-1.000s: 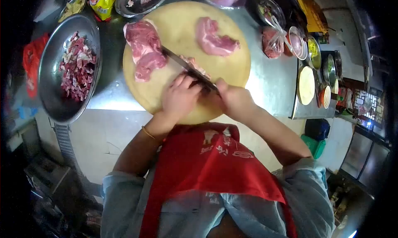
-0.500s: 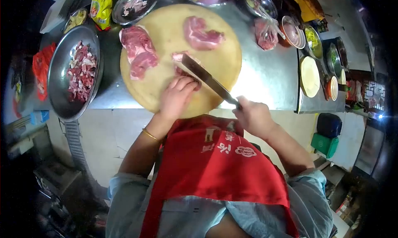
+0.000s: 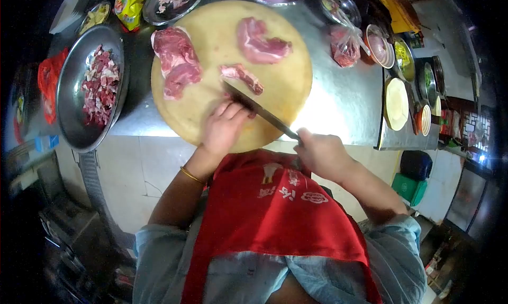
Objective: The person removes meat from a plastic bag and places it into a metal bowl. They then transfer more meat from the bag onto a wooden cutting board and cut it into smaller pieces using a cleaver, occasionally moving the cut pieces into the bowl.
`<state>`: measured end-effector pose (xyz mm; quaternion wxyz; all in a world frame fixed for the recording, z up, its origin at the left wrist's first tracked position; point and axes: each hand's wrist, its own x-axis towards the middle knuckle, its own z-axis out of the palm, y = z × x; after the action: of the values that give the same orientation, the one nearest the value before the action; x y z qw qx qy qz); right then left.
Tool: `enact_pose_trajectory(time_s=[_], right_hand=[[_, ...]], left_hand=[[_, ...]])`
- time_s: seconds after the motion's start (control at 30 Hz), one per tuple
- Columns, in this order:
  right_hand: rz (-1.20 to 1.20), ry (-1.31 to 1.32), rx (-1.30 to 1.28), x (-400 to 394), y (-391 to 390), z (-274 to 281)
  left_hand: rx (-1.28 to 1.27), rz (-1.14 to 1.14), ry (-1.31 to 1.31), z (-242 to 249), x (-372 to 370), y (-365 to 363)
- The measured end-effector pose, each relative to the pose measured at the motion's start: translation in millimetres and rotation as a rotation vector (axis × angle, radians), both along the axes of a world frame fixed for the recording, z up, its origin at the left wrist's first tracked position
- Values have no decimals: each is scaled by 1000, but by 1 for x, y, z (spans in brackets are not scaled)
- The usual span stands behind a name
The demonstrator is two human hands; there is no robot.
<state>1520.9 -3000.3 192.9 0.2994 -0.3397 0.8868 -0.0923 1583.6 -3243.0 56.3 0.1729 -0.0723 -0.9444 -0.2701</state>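
Note:
My right hand [image 3: 324, 155] grips the handle of a cleaver [image 3: 263, 112], its dark blade slanting up and left over the round cutting board [image 3: 288, 92]. Bent fingers of my left hand [image 3: 226, 125] press on a piece of meat beside the blade; most of that piece is hidden under them. Just beyond the blade lies a separate strip of meat [image 3: 243, 77]. Farther off on the board are a large slab of raw meat [image 3: 177, 60] at left and a curved pink piece of meat [image 3: 261, 42] at right.
A big metal bowl [image 3: 63, 95] of cut meat stands left of the board. Behind it are a yellow packet [image 3: 128, 7] and a metal plate [image 3: 153, 10] with meat scraps. To the right sit a bag of meat [image 3: 345, 44], several bowls and a pale round lid-like disc [image 3: 397, 104].
The cleaver blade has come nearer to my left hand, and the strip of meat now lies apart on its far side. My left hand stays on the meat.

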Motion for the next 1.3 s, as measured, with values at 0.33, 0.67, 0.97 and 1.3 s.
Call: enact_pose_trajectory(time_s=[0.33,0.67,0.97,1.3], right_hand=[[129,82,7,-11,-1,-3],[149,53,-94,-37,-58,-38],[-107,-135,-153,-32,71,2],[-632,-461,-488,-16,56,4]], left_hand=[[-13,26,37,1,-1,0],[16,14,45,3,-2,2],[95,42,-9,16,-3,3],[828,138,-402,11,3,1]])
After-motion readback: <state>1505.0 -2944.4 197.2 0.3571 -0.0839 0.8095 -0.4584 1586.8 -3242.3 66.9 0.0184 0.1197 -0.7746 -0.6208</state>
